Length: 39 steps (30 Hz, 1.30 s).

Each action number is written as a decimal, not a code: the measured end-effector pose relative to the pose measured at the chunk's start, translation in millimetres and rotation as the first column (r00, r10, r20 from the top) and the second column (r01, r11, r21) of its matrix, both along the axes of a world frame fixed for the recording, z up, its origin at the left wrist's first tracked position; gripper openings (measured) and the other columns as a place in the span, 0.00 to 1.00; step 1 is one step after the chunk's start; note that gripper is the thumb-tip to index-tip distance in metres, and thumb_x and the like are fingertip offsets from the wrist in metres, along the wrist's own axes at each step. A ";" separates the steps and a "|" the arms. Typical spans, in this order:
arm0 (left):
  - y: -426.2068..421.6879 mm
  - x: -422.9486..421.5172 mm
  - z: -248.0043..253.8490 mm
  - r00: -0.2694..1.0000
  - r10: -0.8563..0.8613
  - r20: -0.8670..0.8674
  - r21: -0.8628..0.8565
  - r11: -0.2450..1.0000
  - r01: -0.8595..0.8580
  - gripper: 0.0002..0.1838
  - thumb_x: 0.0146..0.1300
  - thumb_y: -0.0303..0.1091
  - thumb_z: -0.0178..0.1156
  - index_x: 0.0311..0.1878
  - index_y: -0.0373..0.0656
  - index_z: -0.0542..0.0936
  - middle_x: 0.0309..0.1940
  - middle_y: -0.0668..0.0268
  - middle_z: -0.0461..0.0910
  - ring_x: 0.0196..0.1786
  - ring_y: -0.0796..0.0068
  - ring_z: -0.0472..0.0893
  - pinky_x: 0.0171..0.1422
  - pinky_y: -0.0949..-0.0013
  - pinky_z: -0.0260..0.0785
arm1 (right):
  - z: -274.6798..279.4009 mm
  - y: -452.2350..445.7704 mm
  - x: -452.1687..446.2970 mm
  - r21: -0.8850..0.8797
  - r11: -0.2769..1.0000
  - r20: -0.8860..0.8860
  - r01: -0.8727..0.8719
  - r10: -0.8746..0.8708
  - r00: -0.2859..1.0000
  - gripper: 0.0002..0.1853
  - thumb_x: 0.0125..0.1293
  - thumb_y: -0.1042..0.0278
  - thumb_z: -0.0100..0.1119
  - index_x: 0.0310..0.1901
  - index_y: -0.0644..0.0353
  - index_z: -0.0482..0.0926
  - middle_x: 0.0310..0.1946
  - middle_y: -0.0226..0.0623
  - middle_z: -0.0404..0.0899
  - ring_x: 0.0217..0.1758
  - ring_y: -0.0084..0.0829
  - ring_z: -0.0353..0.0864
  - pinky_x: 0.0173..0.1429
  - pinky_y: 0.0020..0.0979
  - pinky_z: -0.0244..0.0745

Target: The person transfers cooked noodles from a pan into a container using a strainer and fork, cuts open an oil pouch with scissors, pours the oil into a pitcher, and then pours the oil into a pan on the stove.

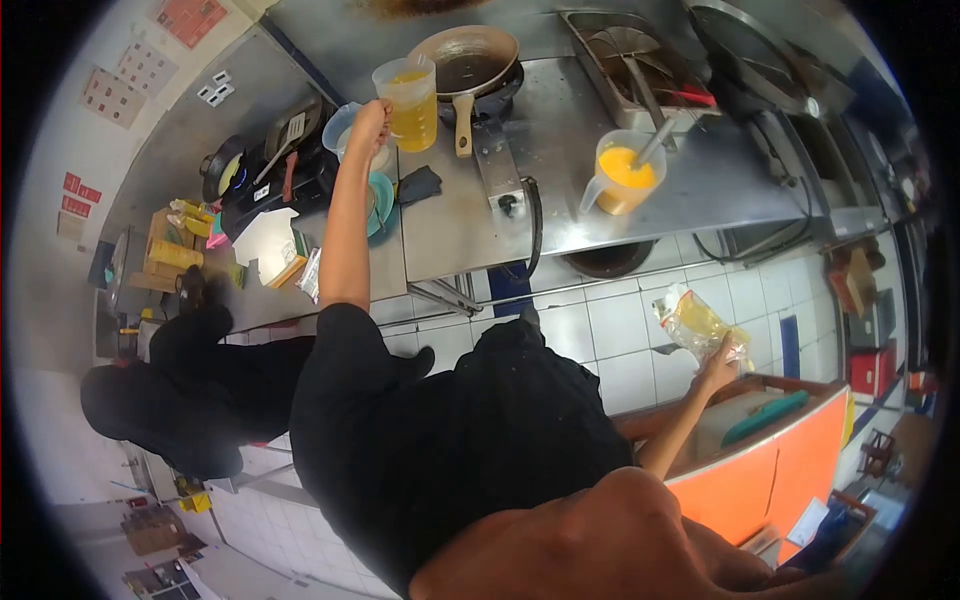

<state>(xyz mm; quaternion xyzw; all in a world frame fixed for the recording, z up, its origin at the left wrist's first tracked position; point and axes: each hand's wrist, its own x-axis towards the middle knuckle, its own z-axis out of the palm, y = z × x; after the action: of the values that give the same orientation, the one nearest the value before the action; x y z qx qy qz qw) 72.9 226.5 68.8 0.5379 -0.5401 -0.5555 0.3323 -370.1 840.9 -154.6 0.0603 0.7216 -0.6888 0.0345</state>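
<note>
My left hand (371,132) grips a clear measuring jug (414,122) of yellow liquid by its handle, over the steel counter (450,225). My right hand (719,364) is closed on a crumpled clear plastic pouch (697,318) with pale yellow contents, held out above the tiled floor. Another jug (628,178), holding an opaque orange-yellow mixture and a utensil, stands on the counter to the right. Just behind the left-hand jug, a frying pan (467,50) with a wooden handle rests on a burner (497,165).
A steel tray (640,75) with utensils sits at the back of the counter. Teal bowls (380,200) and a black stove (290,180) are on the left. A person in black (215,390) works close by. An orange cabinet (765,465) stands at the lower right.
</note>
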 end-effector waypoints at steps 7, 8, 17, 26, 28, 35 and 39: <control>-65.5 -18.2 31.4 0.962 -0.056 0.268 0.001 0.998 0.058 0.14 0.60 0.39 0.54 0.22 0.54 0.63 0.16 0.80 0.57 0.14 0.85 0.51 0.17 0.73 0.39 | 5.1 -64.7 -29.4 -0.066 0.998 0.081 -0.017 0.022 0.997 0.33 0.61 0.52 0.76 0.58 0.72 0.77 0.51 0.44 0.81 0.47 0.35 0.83 0.43 0.35 0.82; -74.7 -19.1 32.2 0.948 -0.054 0.312 -0.001 0.998 0.057 0.14 0.61 0.40 0.54 0.21 0.54 0.65 0.15 0.78 0.59 0.14 0.84 0.53 0.17 0.73 0.41 | 3.2 -70.0 -34.0 -0.091 0.995 0.084 -0.030 0.037 0.996 0.34 0.61 0.52 0.76 0.58 0.72 0.77 0.51 0.44 0.81 0.48 0.35 0.83 0.43 0.36 0.82; -137.2 -43.5 34.5 0.795 -0.110 0.596 0.070 0.994 0.085 0.15 0.62 0.41 0.53 0.20 0.51 0.67 0.13 0.75 0.62 0.12 0.81 0.55 0.16 0.68 0.42 | -13.1 -110.4 -114.1 -0.004 0.997 0.111 -0.083 0.083 0.990 0.30 0.61 0.52 0.76 0.57 0.66 0.79 0.46 0.40 0.83 0.40 0.31 0.84 0.36 0.29 0.79; -160.9 -50.9 24.3 0.777 -0.121 0.618 0.077 0.993 0.094 0.15 0.64 0.42 0.51 0.22 0.50 0.67 0.13 0.75 0.60 0.13 0.78 0.54 0.17 0.64 0.43 | 8.1 -135.3 -141.0 0.090 0.988 0.082 -0.127 0.119 0.989 0.30 0.65 0.52 0.71 0.54 0.75 0.80 0.46 0.46 0.84 0.42 0.33 0.84 0.41 0.33 0.81; -159.5 -54.1 28.5 0.767 -0.111 0.632 0.076 0.994 0.082 0.15 0.64 0.42 0.52 0.22 0.49 0.68 0.13 0.75 0.61 0.13 0.77 0.55 0.17 0.64 0.43 | 3.0 -136.1 -146.8 0.104 0.986 0.096 -0.129 0.119 0.988 0.31 0.64 0.52 0.72 0.55 0.75 0.79 0.46 0.47 0.84 0.42 0.34 0.84 0.41 0.34 0.81; -151.6 -63.4 45.5 0.741 -0.104 0.663 0.045 0.994 0.099 0.14 0.64 0.43 0.53 0.23 0.48 0.70 0.16 0.75 0.64 0.15 0.78 0.58 0.18 0.64 0.46 | -7.4 -141.9 -159.0 0.033 0.993 0.070 -0.115 0.113 0.991 0.32 0.60 0.50 0.75 0.52 0.74 0.80 0.43 0.46 0.84 0.39 0.34 0.85 0.36 0.33 0.82; -162.3 -51.9 46.2 0.768 -0.084 0.634 0.024 0.996 0.089 0.15 0.64 0.43 0.53 0.22 0.50 0.69 0.15 0.75 0.63 0.15 0.80 0.58 0.17 0.67 0.45 | -7.8 -141.0 -162.9 0.143 0.985 0.088 -0.092 0.080 0.993 0.33 0.60 0.48 0.75 0.52 0.73 0.80 0.41 0.45 0.85 0.36 0.32 0.85 0.31 0.31 0.79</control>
<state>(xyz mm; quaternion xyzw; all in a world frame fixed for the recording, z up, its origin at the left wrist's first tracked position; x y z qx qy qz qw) 21.0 64.2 114.9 0.6669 -0.6467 -0.3544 0.1067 -532.9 699.9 -162.4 0.0595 0.7704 -0.6285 0.0893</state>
